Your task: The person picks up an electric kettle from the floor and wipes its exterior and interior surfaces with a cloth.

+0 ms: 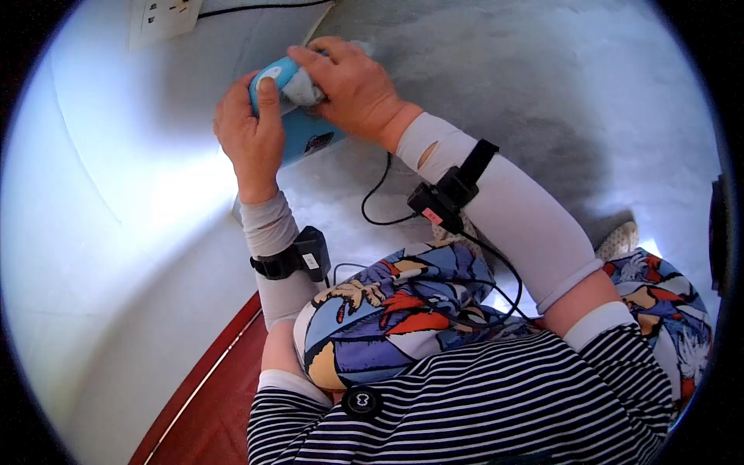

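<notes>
Near the top centre of the head view, my left hand (252,136) is wrapped round a light-blue rounded object (275,74) with a pale oval spot, its thumb lying on the front. My right hand (356,89) is closed over a crumpled greyish-white piece, perhaps cloth (302,90), pressed against the blue object's right side. Just below both hands is a blue box or bin (301,133) with a dark mark on its side; its contents are hidden.
A wall socket (164,17) and a black cable (263,7) are at the top left. Dark cables hang from the wrist devices across the patterned trousers (387,310). A red surface (217,395) lies at lower left, beside the white wall. Grey floor (535,70) stretches right.
</notes>
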Available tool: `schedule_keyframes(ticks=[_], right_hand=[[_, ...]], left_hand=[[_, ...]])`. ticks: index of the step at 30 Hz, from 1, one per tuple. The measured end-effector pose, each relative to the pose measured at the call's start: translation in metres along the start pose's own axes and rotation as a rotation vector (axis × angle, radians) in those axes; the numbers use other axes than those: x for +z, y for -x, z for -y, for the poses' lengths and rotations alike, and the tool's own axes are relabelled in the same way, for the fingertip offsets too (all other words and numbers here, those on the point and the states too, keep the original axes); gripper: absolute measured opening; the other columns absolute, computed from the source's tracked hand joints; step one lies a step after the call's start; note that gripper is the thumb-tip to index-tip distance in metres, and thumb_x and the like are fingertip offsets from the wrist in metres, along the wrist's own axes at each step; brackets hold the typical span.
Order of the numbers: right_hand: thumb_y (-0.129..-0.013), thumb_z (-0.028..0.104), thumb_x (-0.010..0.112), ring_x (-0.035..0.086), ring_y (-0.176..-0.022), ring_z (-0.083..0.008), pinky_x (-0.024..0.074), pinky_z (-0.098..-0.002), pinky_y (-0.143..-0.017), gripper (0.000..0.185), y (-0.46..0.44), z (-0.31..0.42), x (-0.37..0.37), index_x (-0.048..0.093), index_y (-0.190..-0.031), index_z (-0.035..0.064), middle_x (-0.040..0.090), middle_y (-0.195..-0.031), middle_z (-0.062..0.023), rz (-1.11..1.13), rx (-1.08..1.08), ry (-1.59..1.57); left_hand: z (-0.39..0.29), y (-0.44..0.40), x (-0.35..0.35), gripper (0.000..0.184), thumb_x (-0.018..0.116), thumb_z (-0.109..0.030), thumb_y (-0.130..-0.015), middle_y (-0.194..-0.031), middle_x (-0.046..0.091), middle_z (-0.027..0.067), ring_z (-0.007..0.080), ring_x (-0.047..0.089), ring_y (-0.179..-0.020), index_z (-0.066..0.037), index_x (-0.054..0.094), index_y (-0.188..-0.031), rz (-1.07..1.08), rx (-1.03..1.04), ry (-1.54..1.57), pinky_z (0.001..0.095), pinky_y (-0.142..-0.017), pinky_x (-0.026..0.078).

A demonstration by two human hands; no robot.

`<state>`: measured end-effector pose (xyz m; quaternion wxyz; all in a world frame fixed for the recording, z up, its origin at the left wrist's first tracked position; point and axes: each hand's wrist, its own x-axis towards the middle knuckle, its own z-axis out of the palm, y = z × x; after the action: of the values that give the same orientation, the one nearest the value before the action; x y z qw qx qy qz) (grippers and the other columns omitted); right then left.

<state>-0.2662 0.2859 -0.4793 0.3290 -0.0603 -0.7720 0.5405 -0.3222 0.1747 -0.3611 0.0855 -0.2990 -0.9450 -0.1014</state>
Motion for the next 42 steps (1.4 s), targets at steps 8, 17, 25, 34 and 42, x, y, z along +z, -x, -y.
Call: schedule_keyframes(ticks=[8,17,25,34,42], right_hand=[[-0.082,0.026,0.074,0.061,-0.110,-0.0402,0.0506,-0.0439,-0.092,0.052,0.045,-0.049,0.025,0.057,-0.125,0.0026,0.063,-0.120,-0.0227,0.022,0.816,-0.234],[-0.078,0.028,0.074,0.062,-0.109,-0.0413,0.0507,-0.0451,-0.092,0.060,0.043,-0.060,-0.024,0.053,-0.125,-0.0043,0.063,-0.116,-0.0275,0.101,0.877,-0.355],[-0.084,0.013,0.064,0.061,-0.109,-0.0388,0.0486,-0.0462,-0.095,0.053,-0.011,-0.088,0.022,0.053,-0.135,0.0053,0.061,-0.122,-0.0243,0.568,0.397,0.082],[-0.083,0.006,0.059,0.063,-0.091,-0.0477,0.0514,-0.0511,-0.082,0.025,0.052,-0.051,0.004,0.062,-0.106,-0.0024,0.066,-0.094,-0.0291,0.485,0.612,0.071],[-0.085,0.016,0.058,0.060,-0.103,-0.0472,0.0489,-0.0479,-0.088,0.037,0.107,-0.052,-0.018,0.060,-0.115,-0.0060,0.063,-0.107,-0.0321,0.865,0.522,-0.246]], left_hand=[[-0.007,-0.005,-0.004,0.042,0.055,-0.048,-0.096,-0.102,0.068,0.0113,0.0322,0.060,-0.101,-0.010,0.068,-0.107,-0.017,-0.010,-0.017,0.0435,-0.091,0.042],[0.000,-0.002,0.007,0.040,0.054,-0.047,-0.096,-0.103,0.067,0.0108,0.0313,0.060,-0.102,-0.010,0.067,-0.107,0.010,-0.012,-0.018,0.0426,-0.092,0.040],[-0.006,-0.001,-0.004,0.042,0.059,-0.049,-0.093,-0.101,0.067,0.0099,0.0311,0.059,-0.100,-0.011,0.067,-0.107,0.004,-0.001,-0.043,0.0432,-0.091,0.039],[-0.001,-0.005,0.004,0.042,0.060,-0.049,-0.092,-0.105,0.068,0.0101,0.0313,0.060,-0.104,-0.011,0.067,-0.109,0.005,0.000,-0.069,0.0437,-0.093,0.039],[0.012,0.004,0.031,0.044,0.057,-0.049,-0.094,-0.109,0.068,0.0131,0.0333,0.059,-0.108,-0.010,0.067,-0.114,0.069,-0.065,-0.059,0.0456,-0.095,0.039]])
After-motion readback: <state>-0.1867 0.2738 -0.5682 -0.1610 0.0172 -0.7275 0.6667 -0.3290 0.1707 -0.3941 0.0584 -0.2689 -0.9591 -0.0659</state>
